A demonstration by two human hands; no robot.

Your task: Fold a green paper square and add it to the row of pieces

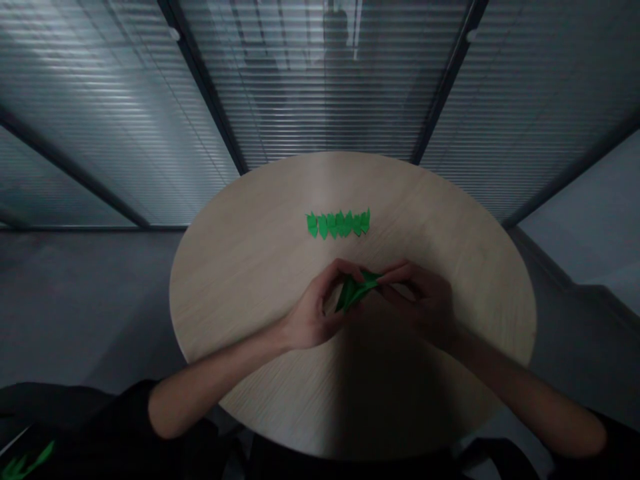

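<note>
Although the fingers partly hide it, a green origami piece (354, 291) sits pinched between the left hand (314, 308) and right hand (423, 300), over the round wooden table (240, 287), its folds hard to make out. Farther along the tabletop lies a row of green paper shapes (338, 224), while a green scrap (25, 463) is cut off at the lower-left corner.

folded green origami paper (354, 291), pointed, held aloft, green origami row (339, 224), tightly overlapping

Row of origami pieces (338, 224) on a round table (235, 287)
</note>
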